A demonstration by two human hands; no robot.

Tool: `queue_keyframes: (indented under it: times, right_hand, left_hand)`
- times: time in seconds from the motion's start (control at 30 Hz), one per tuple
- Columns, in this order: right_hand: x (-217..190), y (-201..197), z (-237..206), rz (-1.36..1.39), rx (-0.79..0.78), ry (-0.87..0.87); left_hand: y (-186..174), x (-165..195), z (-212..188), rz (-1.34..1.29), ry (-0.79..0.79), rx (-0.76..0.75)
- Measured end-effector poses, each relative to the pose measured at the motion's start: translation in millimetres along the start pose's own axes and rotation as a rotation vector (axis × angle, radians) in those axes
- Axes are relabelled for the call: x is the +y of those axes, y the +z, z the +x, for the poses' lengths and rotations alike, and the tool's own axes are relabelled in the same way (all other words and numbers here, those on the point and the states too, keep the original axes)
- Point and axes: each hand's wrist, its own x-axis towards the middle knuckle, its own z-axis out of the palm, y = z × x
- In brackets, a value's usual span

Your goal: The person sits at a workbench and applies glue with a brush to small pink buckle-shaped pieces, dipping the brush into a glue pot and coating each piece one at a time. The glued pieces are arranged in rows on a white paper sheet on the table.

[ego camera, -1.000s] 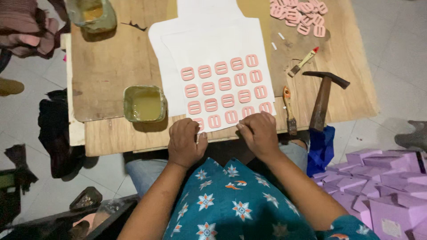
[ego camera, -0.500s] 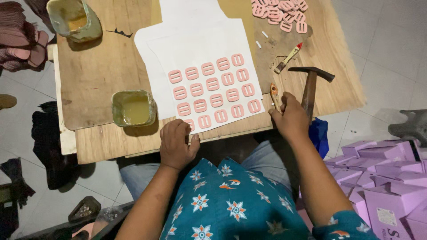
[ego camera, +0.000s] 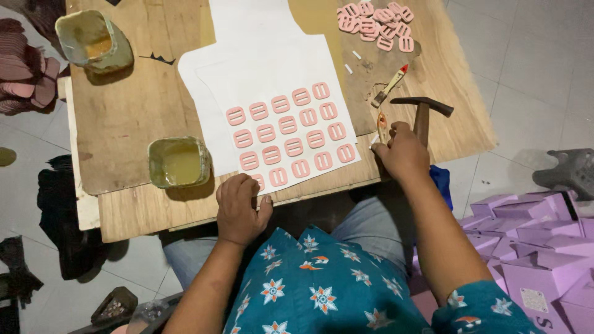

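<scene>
A white paper sheet [ego camera: 272, 68] lies on the wooden board [ego camera: 124, 117] and carries rows of pink buckle-shaped pieces [ego camera: 288, 133]. My left hand [ego camera: 239, 209] rests with bent fingers on the board's front edge, touching the sheet's near corner and holding nothing. My right hand [ego camera: 403, 153] is at the board's right front, fingers closed on a small wooden-handled brush [ego camera: 381, 124]. Just beyond that hand lies a hammer [ego camera: 423, 115]. A second brush with a red tip [ego camera: 390, 85] lies farther back.
A tub of yellowish glue [ego camera: 178, 162] stands left of the sheet, another tub [ego camera: 93, 38] at the far left corner. Loose pink pieces [ego camera: 377, 21] are heaped at the back right. Purple boxes [ego camera: 532, 247] are stacked on the floor to my right.
My right hand left the sheet's near edge and moved right to the small brush beside the hammer. My left hand stayed at the front edge.
</scene>
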Motion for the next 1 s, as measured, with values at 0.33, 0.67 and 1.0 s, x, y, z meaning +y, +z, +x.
queue_keyframes:
  times: [0.33, 0.67, 1.0]
  right_hand:
    - [-40.8, -22.1, 82.9, -0.106, 0.233, -0.169]
    - [-48.4, -17.8, 121.5, 0.301, 0.425, 0.062]
    - [-149.8, -16.8, -7.1, 0.904, -0.38, -0.358]
  left_hand:
    - [-1.1, 2.4, 4.3, 0.001, -0.011, -0.042]
    - [-5.5, 7.6, 9.3, -0.036, -0.01, -0.031]
    - [-9.7, 4.4, -5.2, -0.046, -0.031, 0.0]
